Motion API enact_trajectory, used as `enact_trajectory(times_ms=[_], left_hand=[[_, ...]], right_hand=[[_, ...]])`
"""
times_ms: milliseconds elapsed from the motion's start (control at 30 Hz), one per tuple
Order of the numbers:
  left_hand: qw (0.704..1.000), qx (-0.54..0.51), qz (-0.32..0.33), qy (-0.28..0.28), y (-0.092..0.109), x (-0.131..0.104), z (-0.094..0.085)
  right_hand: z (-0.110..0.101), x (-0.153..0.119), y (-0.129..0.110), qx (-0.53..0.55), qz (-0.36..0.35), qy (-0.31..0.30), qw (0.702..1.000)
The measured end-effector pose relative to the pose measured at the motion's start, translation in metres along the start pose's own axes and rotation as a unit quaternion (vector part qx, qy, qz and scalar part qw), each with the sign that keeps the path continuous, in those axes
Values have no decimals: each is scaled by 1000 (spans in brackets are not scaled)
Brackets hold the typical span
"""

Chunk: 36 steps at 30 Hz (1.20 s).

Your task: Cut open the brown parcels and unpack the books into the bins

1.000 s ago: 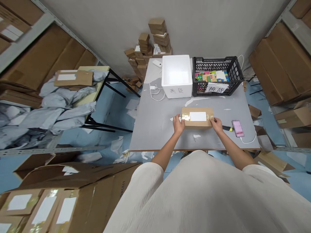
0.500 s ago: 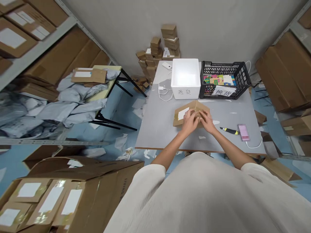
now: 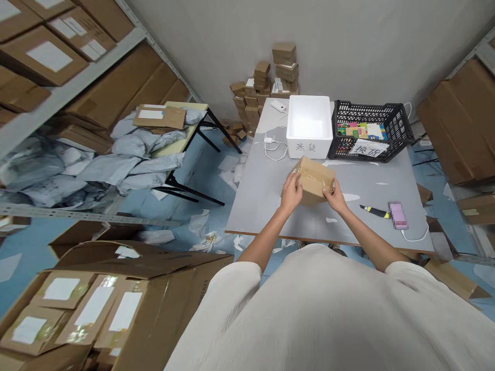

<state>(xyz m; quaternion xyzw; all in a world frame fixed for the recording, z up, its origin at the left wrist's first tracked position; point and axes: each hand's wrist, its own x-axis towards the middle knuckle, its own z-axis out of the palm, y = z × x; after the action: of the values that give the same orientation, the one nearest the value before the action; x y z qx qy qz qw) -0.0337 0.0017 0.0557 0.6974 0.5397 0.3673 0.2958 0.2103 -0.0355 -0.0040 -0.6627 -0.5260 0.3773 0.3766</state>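
A small brown cardboard box [image 3: 315,178] with shiny clear tape across it is tilted over the grey table [image 3: 263,206]. My left hand [image 3: 292,191] grips its left side, fingers on the cardboard. At the lower right corner my right hand [image 3: 334,197] holds it with the thumb toward me. The underside of the box is hidden. To the right on the tabletop lies a black and yellow utility knife [image 3: 374,211], beside a pink blurred item [image 3: 398,215] with a white cable.
Behind the box stand a white foam bin [image 3: 309,147] and a black plastic crate [image 3: 371,131] holding colourful packs. Stacked small boxes [image 3: 285,67] rise by the wall. Grey parcels [image 3: 150,165] cover a side table. A large open carton [image 3: 170,304] stands at lower left.
The box has been turned over: its white label has gone from sight and a taped face shows. My hands have moved apart to its two sides. The view has shifted slightly left.
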Motion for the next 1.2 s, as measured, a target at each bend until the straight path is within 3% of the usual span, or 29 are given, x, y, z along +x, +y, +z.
enact_trajectory(times_ms=[167, 333, 533, 733, 867, 967, 1200], left_hand=[[999, -19, 0, -26, 13, 3, 16], [997, -54, -19, -50, 30, 2, 53], [993, -74, -41, -88, 45, -4, 98], [998, 49, -20, -31, 62, -3, 116], [986, 82, 93, -108, 75, -5, 118], [973, 78, 144, -161, 84, -8, 123], [967, 84, 172, -169, 96, -10, 132]], right_hand=[[-25, -4, 1, 28, 42, 56, 997], [-66, -9, 7, 10, 67, 109, 992], [-105, -24, 19, -11, 88, 123, 988], [-110, -25, 28, 23, 55, 80, 995], [-109, -26, 31, 53, 43, 61, 996], [-111, -28, 32, 80, 39, 70, 994], [-111, -21, 17, 83, 35, 55, 994]])
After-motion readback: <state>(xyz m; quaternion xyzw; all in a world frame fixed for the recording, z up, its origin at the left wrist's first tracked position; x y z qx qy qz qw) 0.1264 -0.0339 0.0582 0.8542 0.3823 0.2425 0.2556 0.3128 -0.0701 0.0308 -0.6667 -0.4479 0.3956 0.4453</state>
